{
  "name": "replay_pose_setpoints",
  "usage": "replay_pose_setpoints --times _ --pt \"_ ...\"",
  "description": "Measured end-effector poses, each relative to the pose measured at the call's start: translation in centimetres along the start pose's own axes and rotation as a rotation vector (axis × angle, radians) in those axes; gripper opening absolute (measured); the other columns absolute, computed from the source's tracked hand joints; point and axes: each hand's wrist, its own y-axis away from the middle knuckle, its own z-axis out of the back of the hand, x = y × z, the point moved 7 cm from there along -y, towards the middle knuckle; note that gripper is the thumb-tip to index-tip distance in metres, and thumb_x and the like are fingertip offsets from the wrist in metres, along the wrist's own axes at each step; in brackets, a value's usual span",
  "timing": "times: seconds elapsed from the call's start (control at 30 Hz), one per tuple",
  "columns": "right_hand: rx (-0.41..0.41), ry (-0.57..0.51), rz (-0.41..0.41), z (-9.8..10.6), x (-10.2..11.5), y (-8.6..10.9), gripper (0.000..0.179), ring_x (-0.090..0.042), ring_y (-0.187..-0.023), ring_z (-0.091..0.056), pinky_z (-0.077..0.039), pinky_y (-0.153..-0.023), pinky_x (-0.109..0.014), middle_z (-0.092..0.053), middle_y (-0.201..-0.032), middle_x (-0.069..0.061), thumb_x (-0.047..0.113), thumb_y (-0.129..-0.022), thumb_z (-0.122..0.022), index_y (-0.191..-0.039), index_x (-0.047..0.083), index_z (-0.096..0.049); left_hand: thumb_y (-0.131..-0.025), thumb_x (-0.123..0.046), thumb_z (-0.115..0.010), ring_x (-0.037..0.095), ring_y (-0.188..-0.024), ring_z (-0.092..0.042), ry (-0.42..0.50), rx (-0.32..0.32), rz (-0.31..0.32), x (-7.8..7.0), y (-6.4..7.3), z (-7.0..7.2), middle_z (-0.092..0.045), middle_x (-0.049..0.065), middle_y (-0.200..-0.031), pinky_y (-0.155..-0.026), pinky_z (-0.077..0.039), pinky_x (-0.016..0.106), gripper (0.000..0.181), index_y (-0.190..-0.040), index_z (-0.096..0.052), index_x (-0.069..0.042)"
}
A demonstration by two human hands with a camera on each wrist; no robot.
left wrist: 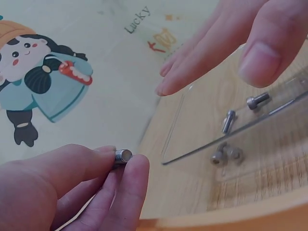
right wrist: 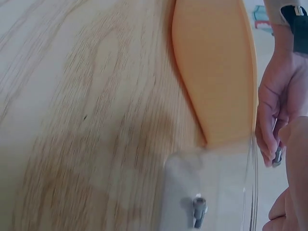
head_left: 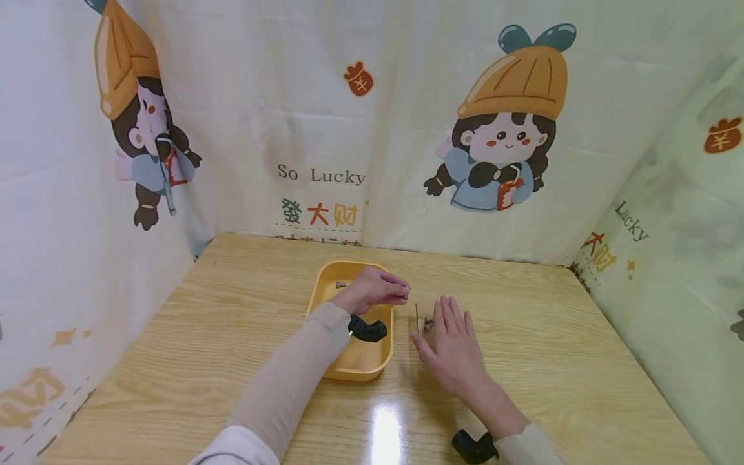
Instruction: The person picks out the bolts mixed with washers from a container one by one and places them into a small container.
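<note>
I noted the left hand (head_left: 372, 289) pinching a small bolt (left wrist: 122, 156); the right hand (head_left: 450, 342), at its 4 o'clock, lay flat, fingers extended, on a clear plate (left wrist: 231, 120).

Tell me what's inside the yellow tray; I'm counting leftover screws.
One screw shows in the tray near its far left corner. The left hand, pinching another screw above the tray's right rim, and its forearm cover much of the floor, so more may lie hidden.
</note>
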Motion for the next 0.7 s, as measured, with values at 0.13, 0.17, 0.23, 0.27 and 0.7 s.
replay_pose_setpoints --times 0.13,0.17,0.23,0.27,0.7 --pt "-0.007 -0.010 -0.016 0.2 -1.0 0.4 0.086 -0.038 -0.153 -0.012 -0.009 -0.125 -0.061 -0.015 -0.164 -0.024 0.056 -0.101 -0.043 -0.154 -0.008 -0.018 -0.093 -0.002 -0.066 0.033 -0.109 -0.069 0.011 0.024 -0.006 -0.1 -0.2 -0.9 -0.065 0.027 -0.123 -0.103 -0.052 0.045 0.033 -0.124 -0.062 0.010" --pt "-0.007 -0.010 -0.021 0.2 -1.3 0.5 0.086 -0.038 -0.153 -0.012 -0.009 -0.125 -0.061 -0.015 -0.164 -0.024 0.056 -0.101 -0.043 -0.154 -0.008 -0.018 -0.093 -0.002 -0.066 0.034 -0.110 -0.069 0.009 0.029 -0.012 -0.2 -0.2 -1.1 -0.065 0.027 -0.123 -0.103 -0.052 0.045 0.032 -0.124 -0.063 0.009" --pt "-0.009 -0.007 -0.028 0.3 -1.7 0.7 0.085 -0.039 -0.153 -0.012 -0.009 -0.124 -0.062 -0.016 -0.163 -0.025 0.055 -0.102 -0.042 -0.153 -0.009 -0.019 -0.093 -0.001 -0.065 0.033 -0.107 -0.070 0.009 0.037 -0.021 -0.3 -0.2 -1.6 -0.065 0.026 -0.123 -0.103 -0.053 0.046 0.030 -0.122 -0.065 0.007" --pt "-0.010 -0.004 -0.030 0.3 -1.9 0.7 0.085 -0.039 -0.153 -0.011 -0.009 -0.124 -0.062 -0.016 -0.163 -0.025 0.055 -0.102 -0.042 -0.153 -0.009 -0.020 -0.093 -0.001 -0.065 0.031 -0.104 -0.072 0.007 0.039 -0.022 -0.3 -0.2 -1.8 -0.065 0.025 -0.122 -0.103 -0.052 0.046 0.029 -0.122 -0.066 0.006" --pt "-0.031 0.013 -0.049 0.2 -3.8 1.8 0.083 -0.043 -0.151 -0.016 -0.013 -0.123 -0.064 -0.021 -0.160 -0.029 0.053 -0.102 -0.042 -0.151 -0.011 -0.024 -0.092 -0.002 -0.068 0.036 -0.105 -0.071 -0.030 0.064 -0.020 0.1 -0.7 -4.6 -0.074 0.018 -0.104 -0.099 -0.055 0.048 0.020 -0.111 -0.073 0.003"
